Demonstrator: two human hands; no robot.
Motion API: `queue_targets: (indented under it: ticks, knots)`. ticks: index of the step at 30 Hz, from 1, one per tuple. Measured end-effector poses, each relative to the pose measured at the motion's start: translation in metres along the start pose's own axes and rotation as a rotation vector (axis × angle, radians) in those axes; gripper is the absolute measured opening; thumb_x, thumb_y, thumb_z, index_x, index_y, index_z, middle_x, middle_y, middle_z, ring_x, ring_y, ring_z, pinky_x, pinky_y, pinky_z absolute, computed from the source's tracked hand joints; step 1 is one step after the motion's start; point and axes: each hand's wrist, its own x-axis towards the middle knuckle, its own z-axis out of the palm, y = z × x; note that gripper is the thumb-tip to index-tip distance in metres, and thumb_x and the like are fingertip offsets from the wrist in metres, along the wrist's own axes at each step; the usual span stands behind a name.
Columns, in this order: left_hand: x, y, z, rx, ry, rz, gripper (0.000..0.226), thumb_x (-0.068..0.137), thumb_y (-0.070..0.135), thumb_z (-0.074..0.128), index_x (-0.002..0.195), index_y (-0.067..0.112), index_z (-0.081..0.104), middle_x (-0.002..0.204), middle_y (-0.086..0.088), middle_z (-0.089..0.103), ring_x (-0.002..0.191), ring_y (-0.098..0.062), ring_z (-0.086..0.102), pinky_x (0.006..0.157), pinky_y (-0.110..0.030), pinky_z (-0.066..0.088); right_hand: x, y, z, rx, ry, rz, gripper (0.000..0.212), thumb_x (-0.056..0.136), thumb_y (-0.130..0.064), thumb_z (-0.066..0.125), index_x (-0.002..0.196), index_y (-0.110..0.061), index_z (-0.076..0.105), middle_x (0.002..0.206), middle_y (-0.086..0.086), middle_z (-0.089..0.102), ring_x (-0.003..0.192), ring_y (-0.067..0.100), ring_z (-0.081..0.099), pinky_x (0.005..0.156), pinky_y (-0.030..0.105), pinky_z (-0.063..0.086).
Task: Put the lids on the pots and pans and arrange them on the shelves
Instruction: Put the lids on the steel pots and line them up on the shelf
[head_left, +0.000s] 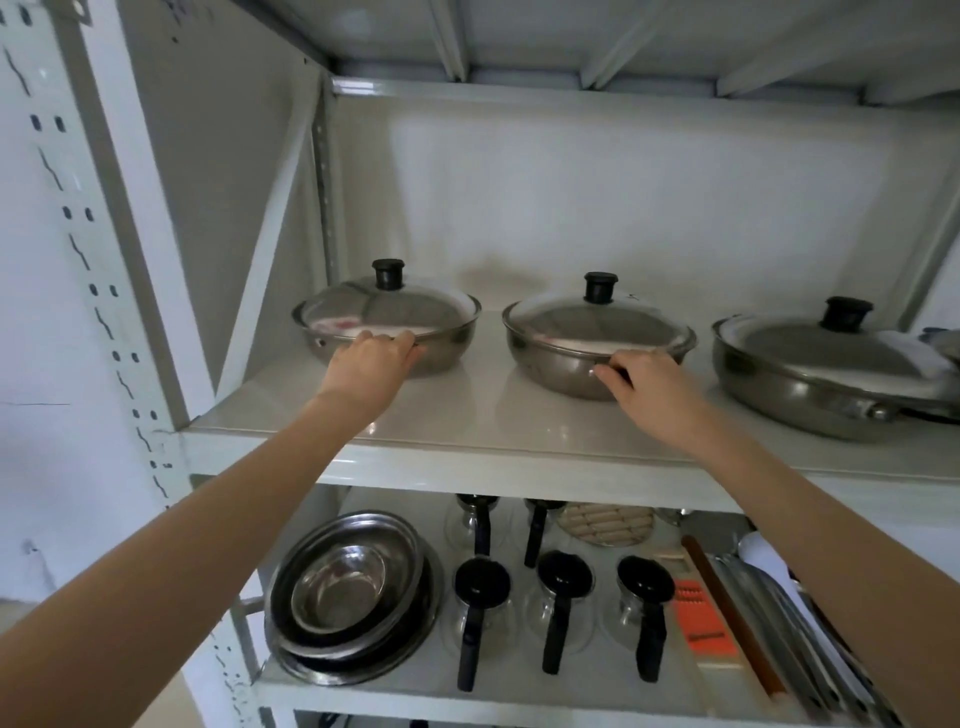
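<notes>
Three steel pans stand in a row on the upper shelf (519, 441), each under a glass lid with a black knob. My left hand (371, 361) grips the front rim of the left pan (447, 345), whose lid (395, 309) sits on it. My right hand (649, 379) holds the front rim of the middle pan (545, 361), its lid (597, 322) in place. The right pan (789, 384) stands untouched with its lid (831, 348) on; its handle points right and is partly cut off.
The lower shelf (415, 696) carries nested steel bowls (348, 587), several glass jugs with black handles (478, 608), a woven trivet (608, 522), an orange slicer (704, 623) and metal utensils (779, 613). A perforated rack post (93, 260) rises at left.
</notes>
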Motion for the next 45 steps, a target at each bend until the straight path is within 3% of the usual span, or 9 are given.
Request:
queue_targets:
  ticks: [14,33,37,41,45]
  knots:
    - [-0.022,-0.019,0.000,0.030,0.076,0.050,0.033,0.103,0.027,0.031,0.119,0.005,0.049,0.108,-0.019,0.064,0.102,-0.035,0.057,0.075,-0.043,0.047,-0.008,-0.010,0.005,0.020,0.076,-0.060,0.033,0.096,-0.026,0.047,0.088,0.001,0.064,0.093,0.023,0.068,0.091,0.039,0.060,0.073,0.040,0.044]
    - [-0.037,-0.019,-0.011,-0.020,0.088,0.054,0.039,0.102,0.031,0.031,0.117,0.002,0.052,0.099,-0.025,0.064,0.089,-0.037,0.062,0.068,-0.043,0.048,-0.016,-0.020,0.002,0.059,0.035,-0.085,0.034,0.097,-0.028,0.045,0.087,0.000,0.062,0.087,0.021,0.067,0.085,0.036,0.059,0.070,0.042,0.048]
    - [-0.041,-0.018,-0.014,-0.020,0.081,0.037,0.040,0.102,0.032,0.029,0.118,0.002,0.052,0.099,-0.025,0.064,0.088,-0.037,0.062,0.064,-0.039,0.042,-0.020,-0.022,0.000,0.055,0.018,-0.077,0.033,0.097,-0.029,0.045,0.087,-0.002,0.062,0.086,0.020,0.067,0.084,0.035,0.059,0.070,0.041,0.048]
    - [-0.045,-0.020,-0.014,-0.088,0.049,-0.011,0.041,0.102,0.034,0.029,0.117,0.005,0.054,0.104,-0.023,0.064,0.098,-0.037,0.059,0.077,-0.044,0.047,-0.023,-0.024,-0.002,0.075,0.010,-0.073,0.031,0.096,-0.027,0.048,0.084,-0.002,0.062,0.085,0.017,0.066,0.084,0.032,0.059,0.068,0.037,0.045]
    - [-0.049,-0.015,-0.020,-0.033,0.045,-0.086,0.044,0.100,0.040,0.030,0.117,0.011,0.059,0.118,-0.017,0.059,0.118,-0.033,0.050,0.099,-0.048,0.038,-0.029,-0.020,-0.005,0.055,-0.035,-0.105,0.032,0.096,-0.027,0.046,0.104,-0.002,0.065,0.098,0.016,0.062,0.102,0.031,0.053,0.086,0.038,0.043]
